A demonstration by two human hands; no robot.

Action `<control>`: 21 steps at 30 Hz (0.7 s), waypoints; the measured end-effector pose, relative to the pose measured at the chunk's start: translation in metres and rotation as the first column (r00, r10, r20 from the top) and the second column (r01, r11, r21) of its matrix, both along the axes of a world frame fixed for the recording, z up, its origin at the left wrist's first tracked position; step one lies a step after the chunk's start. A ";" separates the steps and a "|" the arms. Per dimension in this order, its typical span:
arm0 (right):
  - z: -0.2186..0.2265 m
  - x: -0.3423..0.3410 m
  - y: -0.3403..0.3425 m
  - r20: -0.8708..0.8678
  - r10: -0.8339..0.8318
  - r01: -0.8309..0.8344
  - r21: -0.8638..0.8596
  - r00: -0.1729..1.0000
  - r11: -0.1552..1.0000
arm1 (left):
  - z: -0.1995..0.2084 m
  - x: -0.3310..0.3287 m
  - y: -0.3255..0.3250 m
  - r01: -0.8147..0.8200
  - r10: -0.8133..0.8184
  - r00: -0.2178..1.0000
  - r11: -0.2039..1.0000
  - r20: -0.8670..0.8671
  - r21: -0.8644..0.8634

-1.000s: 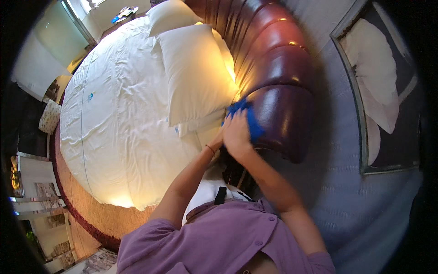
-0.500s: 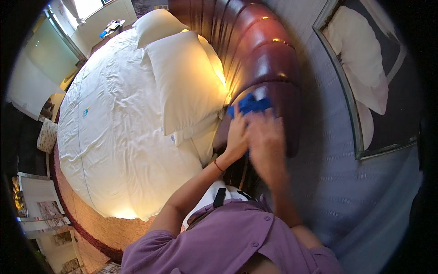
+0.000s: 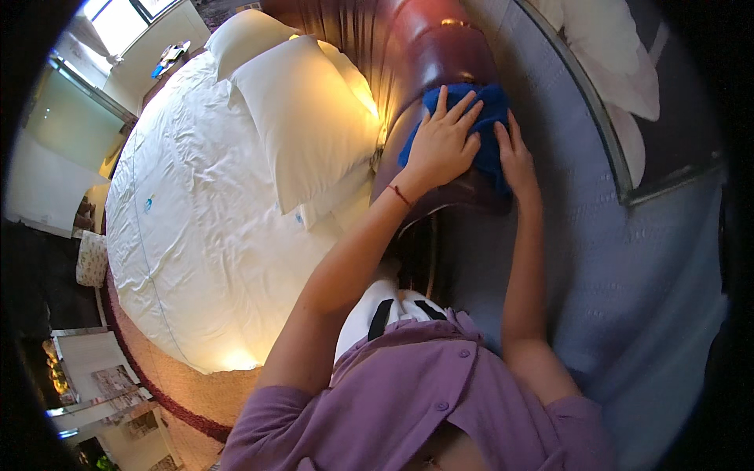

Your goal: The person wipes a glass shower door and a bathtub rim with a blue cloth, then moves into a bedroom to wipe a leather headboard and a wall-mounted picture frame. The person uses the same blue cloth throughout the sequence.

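Observation:
A blue cloth (image 3: 488, 106) lies spread over the rounded end of the dark red padded headboard (image 3: 448, 59). My left hand (image 3: 446, 141) rests on top of it with the fingers spread, pressing it against the upholstery. At the cloth's right side is my right hand (image 3: 518, 161), its fingers stretched out along the edge and the thumb apart. Part of the cloth is hidden beneath my left palm.
Left of the headboard is a round bed with a white sheet (image 3: 196, 235) and white pillows (image 3: 306, 118). A framed picture (image 3: 620, 157) hangs on the grey-blue wall (image 3: 573, 267) to the right. Carpet (image 3: 196, 392) borders the bed.
The cloth was bunched up under both hands, the right one blurred by motion. Now it is spread out over the headboard, and my hands have moved farther along and apart.

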State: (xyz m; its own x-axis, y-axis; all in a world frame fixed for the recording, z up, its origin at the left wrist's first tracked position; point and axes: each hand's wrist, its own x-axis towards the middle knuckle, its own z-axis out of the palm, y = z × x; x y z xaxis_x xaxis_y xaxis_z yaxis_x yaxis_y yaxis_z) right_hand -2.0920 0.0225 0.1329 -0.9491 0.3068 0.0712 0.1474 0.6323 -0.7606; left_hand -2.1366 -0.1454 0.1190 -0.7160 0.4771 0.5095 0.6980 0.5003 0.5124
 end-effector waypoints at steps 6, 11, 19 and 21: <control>0.021 0.038 -0.039 -0.013 -0.027 0.030 0.454 1.000 0.891 | -0.013 0.075 -0.012 -0.175 0.175 0.984 0.966 0.021 0.189; -0.006 0.052 -0.073 -0.249 0.110 0.160 0.843 0.962 0.514 | -0.047 0.109 -0.023 -0.286 0.296 0.955 0.914 0.008 0.289; -0.018 0.050 -0.092 -0.263 0.455 0.023 0.883 0.851 0.469 | -0.092 0.132 -0.042 -0.338 0.271 0.932 0.889 0.239 0.310; -0.022 0.053 -0.104 -0.209 0.516 -0.108 0.850 0.831 0.516 | -0.094 0.149 -0.051 -0.353 0.206 0.897 0.867 0.391 0.353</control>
